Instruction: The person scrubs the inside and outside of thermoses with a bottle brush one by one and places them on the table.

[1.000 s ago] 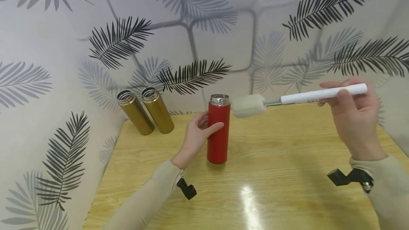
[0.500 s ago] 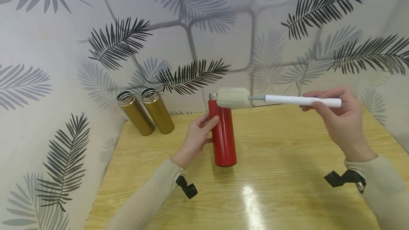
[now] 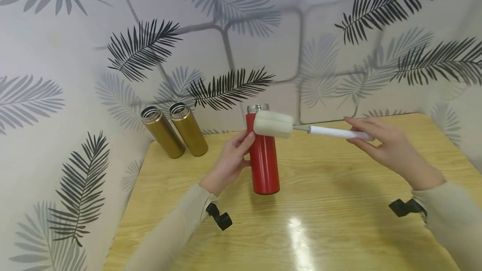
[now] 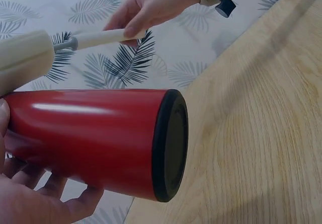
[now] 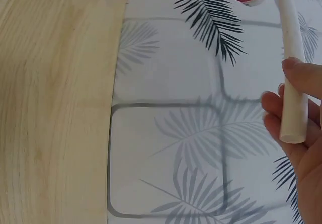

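Note:
My left hand (image 3: 231, 160) grips a red vacuum flask (image 3: 265, 166) around its upper side. The flask leans slightly, its steel mouth up and uncapped; in the left wrist view its black base (image 4: 173, 146) shows off the table. Between thumb and fingers my right hand (image 3: 388, 147) pinches the white handle (image 3: 331, 132) of a bottle brush. Its cream sponge head (image 3: 273, 124) lies across the front of the flask just below the mouth, hiding part of the red wall. Whether sponge and flask touch, I cannot tell. The handle's end (image 5: 293, 136) shows in the right wrist view.
Two uncapped gold flasks (image 3: 163, 135) (image 3: 190, 131) stand side by side at the table's back left. The wooden table (image 3: 339, 221) meets a leaf-patterned wall (image 3: 320, 32) along its back and left edges.
The right hand has brought the brush left and turned its grip, so the sponge has gone from beside the flask to in front of it. The left hand has tilted the flask.

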A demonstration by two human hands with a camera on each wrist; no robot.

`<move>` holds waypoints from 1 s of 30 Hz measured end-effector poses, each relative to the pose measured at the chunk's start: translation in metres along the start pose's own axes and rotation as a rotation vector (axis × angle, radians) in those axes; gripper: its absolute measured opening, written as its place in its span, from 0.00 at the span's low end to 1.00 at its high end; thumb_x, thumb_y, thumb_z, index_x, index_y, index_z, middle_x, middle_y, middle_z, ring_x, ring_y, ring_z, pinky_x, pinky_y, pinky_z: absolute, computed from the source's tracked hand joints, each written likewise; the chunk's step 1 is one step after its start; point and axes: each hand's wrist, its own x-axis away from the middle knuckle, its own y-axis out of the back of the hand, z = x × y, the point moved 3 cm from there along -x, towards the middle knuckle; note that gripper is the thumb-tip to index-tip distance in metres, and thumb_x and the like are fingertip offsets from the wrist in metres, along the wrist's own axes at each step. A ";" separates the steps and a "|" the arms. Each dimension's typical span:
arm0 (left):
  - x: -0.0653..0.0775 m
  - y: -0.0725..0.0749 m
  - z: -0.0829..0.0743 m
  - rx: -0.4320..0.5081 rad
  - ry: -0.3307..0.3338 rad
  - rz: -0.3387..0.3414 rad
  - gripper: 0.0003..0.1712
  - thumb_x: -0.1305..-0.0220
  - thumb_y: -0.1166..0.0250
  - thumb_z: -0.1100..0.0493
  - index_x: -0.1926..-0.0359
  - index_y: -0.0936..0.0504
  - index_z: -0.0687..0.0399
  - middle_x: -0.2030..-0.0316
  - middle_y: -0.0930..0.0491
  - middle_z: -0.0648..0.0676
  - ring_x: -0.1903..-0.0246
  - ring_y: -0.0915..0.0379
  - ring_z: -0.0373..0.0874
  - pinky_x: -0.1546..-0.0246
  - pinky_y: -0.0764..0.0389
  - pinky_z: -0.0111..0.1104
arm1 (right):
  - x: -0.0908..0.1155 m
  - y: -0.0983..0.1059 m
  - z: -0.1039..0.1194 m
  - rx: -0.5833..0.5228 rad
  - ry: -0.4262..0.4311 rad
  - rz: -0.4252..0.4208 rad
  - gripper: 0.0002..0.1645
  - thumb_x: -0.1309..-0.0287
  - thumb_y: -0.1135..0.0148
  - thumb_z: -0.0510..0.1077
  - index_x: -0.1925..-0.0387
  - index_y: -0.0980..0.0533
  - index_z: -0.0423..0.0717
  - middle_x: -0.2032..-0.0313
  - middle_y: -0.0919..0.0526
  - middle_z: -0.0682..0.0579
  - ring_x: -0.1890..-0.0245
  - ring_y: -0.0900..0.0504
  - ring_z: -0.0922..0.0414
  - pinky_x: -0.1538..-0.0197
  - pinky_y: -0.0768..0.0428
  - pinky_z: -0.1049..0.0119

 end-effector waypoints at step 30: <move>-0.010 0.016 -0.012 0.158 -0.038 -0.007 0.28 0.16 0.52 0.48 0.24 0.35 0.54 0.36 0.27 0.58 0.38 0.29 0.52 0.43 0.21 0.53 | 0.036 -0.040 0.005 -0.086 0.140 0.341 0.20 0.24 0.44 0.52 0.48 0.16 0.42 0.57 0.15 0.58 0.63 0.20 0.65 0.59 0.23 0.78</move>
